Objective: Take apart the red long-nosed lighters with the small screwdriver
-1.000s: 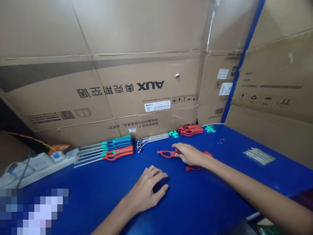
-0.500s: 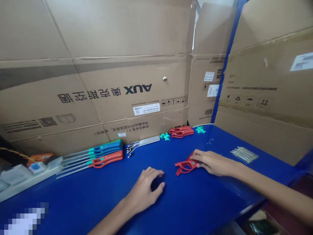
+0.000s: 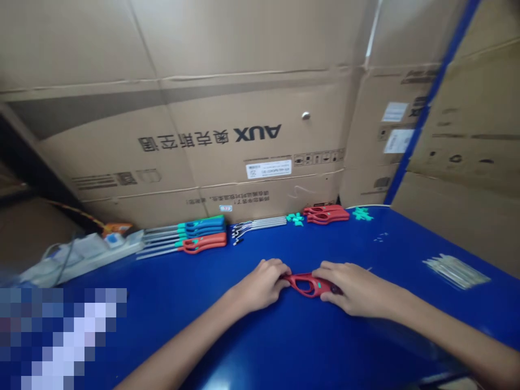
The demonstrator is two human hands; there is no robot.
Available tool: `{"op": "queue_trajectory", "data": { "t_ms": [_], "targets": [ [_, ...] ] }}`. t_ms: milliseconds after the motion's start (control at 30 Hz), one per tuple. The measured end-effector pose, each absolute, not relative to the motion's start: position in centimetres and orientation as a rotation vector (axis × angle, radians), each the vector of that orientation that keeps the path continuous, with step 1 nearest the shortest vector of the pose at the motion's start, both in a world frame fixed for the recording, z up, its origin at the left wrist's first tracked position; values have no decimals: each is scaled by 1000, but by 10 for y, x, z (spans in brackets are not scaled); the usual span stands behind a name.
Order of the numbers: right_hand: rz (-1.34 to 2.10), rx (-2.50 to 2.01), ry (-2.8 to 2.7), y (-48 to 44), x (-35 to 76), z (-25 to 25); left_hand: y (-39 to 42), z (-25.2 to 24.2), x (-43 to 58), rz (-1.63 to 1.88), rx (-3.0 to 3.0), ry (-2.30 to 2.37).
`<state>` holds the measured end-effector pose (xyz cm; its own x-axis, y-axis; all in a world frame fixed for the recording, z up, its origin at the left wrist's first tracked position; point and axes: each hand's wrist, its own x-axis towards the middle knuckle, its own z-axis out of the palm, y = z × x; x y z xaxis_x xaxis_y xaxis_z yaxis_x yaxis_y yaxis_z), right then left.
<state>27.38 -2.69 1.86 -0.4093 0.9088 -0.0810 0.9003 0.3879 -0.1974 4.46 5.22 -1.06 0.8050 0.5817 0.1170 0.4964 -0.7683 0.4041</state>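
Note:
A red plastic handle piece (image 3: 307,285) with an oval opening and a small green part is held between both hands, over the blue table. My left hand (image 3: 266,283) pinches its narrow left end with closed fingers. Around its thicker right end, the fingers of my right hand (image 3: 349,287) are closed. Behind the hands, more red handle pieces (image 3: 327,214) lie stacked near the cardboard, with small green parts (image 3: 296,219) to their left and more green parts (image 3: 362,214) to their right.
Silver rods with wires (image 3: 268,222) lie by the cardboard wall (image 3: 252,97). Lighters with blue and red handles (image 3: 205,242) are stacked further left, beside a white power strip (image 3: 97,262). A bundle of clear tubes (image 3: 457,271) is on the right of the blue table (image 3: 244,346).
My left hand has moved up and right and closed on the red piece's left end. The two handle halves look closed together now. The view has shifted left.

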Motion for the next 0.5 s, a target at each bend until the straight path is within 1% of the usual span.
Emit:
{"op": "queue_trajectory", "data": {
  "t_ms": [100,233,333,500],
  "targets": [
    [273,-1622,-2694,-14,237,24,57,-6,4,326,2640,818],
    [298,-1523,-2757,10,206,28,60,-9,-35,396,2623,878],
    [324,-1495,-2721,21,199,19,60,-14,-47,473,2652,895],
    [301,-1474,-2615,19,199,0,57,-13,-51,445,2769,941]
  ]
}}
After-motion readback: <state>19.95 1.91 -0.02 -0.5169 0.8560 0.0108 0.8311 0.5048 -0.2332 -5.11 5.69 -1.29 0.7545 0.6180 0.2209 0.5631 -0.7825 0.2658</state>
